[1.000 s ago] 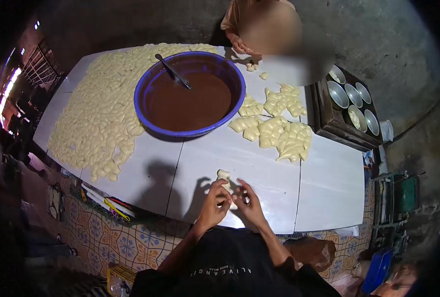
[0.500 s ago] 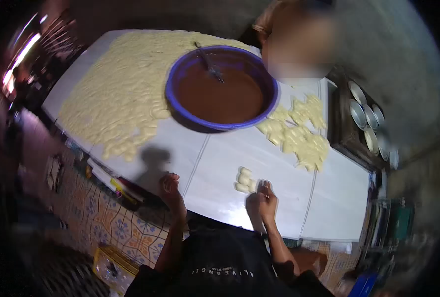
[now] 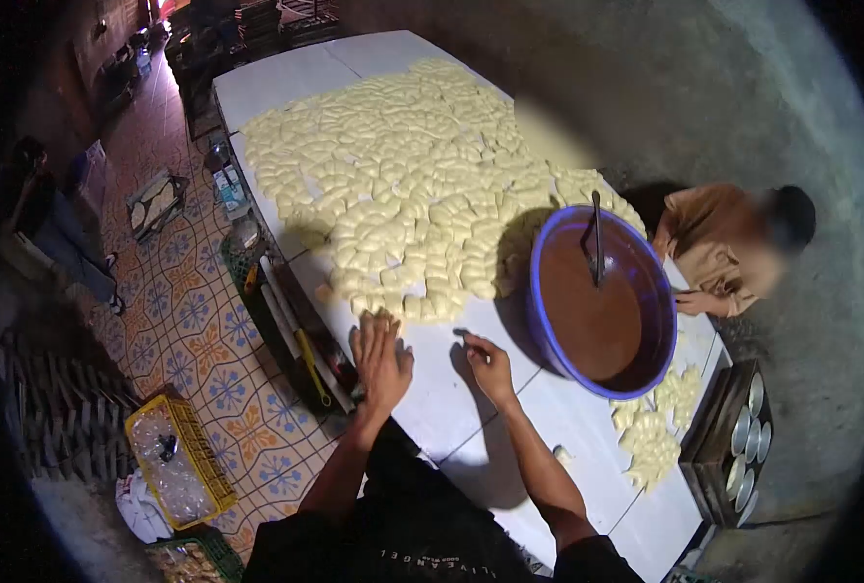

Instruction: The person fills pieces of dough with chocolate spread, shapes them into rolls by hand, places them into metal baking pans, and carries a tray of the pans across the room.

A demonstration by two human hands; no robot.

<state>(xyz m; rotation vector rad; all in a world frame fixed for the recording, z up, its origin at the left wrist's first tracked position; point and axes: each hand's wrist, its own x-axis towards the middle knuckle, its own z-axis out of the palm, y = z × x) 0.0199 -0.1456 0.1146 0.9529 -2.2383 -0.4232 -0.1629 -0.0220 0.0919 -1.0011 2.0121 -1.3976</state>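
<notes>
My left hand (image 3: 381, 367) lies flat with fingers outstretched at the near edge of a broad sheet of pale dough pieces (image 3: 383, 219), its fingertips touching the nearest ones. To its right, above bare white table, is my right hand (image 3: 490, 369). Its fingers are curled in, and a small dark spot shows at the fingertips; whether it is an object or a shadow I cannot make out. Near my right forearm lies a small dough piece (image 3: 562, 454), partly hidden by the arm. More dough pieces (image 3: 651, 447) spread over the table's right part.
A purple basin (image 3: 541, 325) of brown liquid, with a ladle-like utensil (image 3: 598, 243) in it, stands right of the dough. Beyond it sits a co-worker (image 3: 719, 243). A dark crate with metal tins (image 3: 743, 432) adjoins the table (image 3: 451, 408). A yellow crate (image 3: 204, 466) is on the floor.
My view has swung left. My left hand has moved onto the large dough sheet's edge. My right hand has left the small dough cluster, where one piece now shows.
</notes>
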